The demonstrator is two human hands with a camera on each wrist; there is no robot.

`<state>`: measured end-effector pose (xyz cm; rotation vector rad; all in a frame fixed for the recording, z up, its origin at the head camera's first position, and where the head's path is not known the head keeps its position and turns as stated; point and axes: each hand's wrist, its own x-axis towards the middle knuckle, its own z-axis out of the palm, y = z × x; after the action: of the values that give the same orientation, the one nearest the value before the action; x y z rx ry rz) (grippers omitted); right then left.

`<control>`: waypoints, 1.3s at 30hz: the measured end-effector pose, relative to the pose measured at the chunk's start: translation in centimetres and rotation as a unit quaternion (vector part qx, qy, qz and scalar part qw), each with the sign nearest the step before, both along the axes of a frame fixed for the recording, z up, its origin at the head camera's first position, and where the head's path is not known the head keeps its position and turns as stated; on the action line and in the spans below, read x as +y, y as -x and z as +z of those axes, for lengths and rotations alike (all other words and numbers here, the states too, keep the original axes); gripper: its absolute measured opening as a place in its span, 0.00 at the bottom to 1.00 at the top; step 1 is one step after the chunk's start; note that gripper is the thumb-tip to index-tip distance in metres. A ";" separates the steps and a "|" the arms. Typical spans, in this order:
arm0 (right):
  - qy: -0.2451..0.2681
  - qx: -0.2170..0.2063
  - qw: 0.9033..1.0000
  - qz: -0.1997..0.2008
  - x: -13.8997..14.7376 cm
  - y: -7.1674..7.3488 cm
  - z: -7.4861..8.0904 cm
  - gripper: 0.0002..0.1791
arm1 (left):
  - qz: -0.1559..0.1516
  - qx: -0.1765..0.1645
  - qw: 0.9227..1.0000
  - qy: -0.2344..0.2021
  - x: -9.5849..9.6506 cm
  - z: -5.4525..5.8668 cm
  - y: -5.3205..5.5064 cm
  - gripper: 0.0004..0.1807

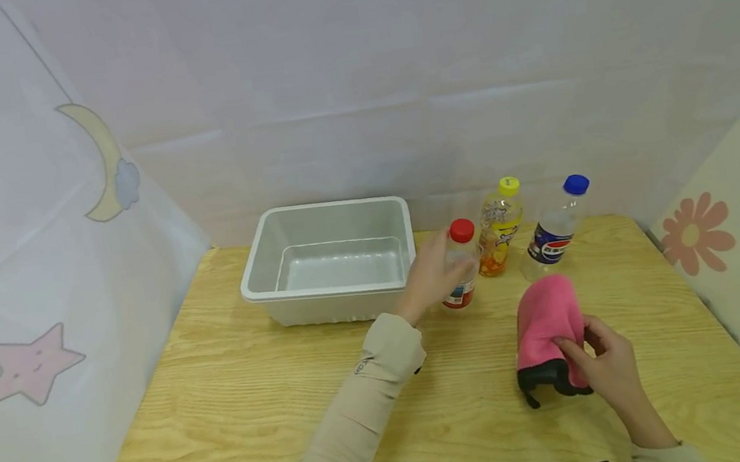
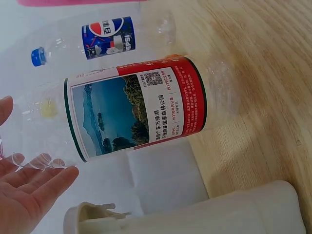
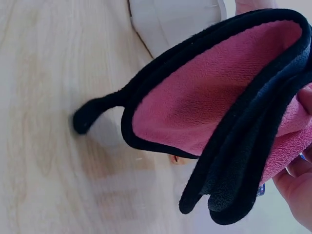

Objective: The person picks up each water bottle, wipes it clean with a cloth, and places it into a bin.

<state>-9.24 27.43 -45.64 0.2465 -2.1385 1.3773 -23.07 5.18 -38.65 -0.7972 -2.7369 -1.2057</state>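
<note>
My left hand (image 1: 432, 273) is around the upper part of a clear plastic water bottle (image 1: 464, 293) with a red cap, which stands on the table right of the basin. In the left wrist view, the bottle's landscape label (image 2: 139, 109) faces the camera, with thumb and fingers (image 2: 53, 187) on opposite sides of its shoulder. My right hand (image 1: 608, 363) pinches a folded pink towel (image 1: 550, 317) with black edging between thumb and fingers. Up close, the towel (image 3: 204, 92) bulges open, and a black loop (image 3: 90, 114) hangs from its edge toward the tabletop.
A light grey plastic basin (image 1: 334, 305) stands left of the bottles. Behind the towel are a yellow-capped bottle (image 1: 500, 226) and a blue-capped Pepsi bottle (image 1: 554, 235). White printed sheets (image 1: 337, 73) hang at the back and sides of the wooden table (image 1: 239, 409).
</note>
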 end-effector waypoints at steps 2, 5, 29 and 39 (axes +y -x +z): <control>0.002 -0.003 1.000 0.005 -0.1 0.0 0.2 0.19 | -0.001 0.007 1.000 0.012 -0.2 0.0 -0.6 0.36; 0.009 -0.006 1.000 0.012 -0.1 -0.1 0.5 0.18 | 0.001 0.025 0.999 0.027 -0.6 -0.1 -1.4 0.35; 0.090 0.076 0.983 0.140 -2.2 0.1 1.9 0.14 | -0.052 0.082 0.995 -0.032 -4.5 -2.0 -6.5 0.31; 0.038 0.065 0.990 0.117 -3.3 0.0 2.0 0.13 | -0.067 0.081 0.994 -0.036 -5.5 -2.9 -7.8 0.34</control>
<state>-9.20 24.11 -43.59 0.5565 -1.9946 1.5240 -15.31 -0.30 -41.51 -1.0366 -2.5321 -1.1972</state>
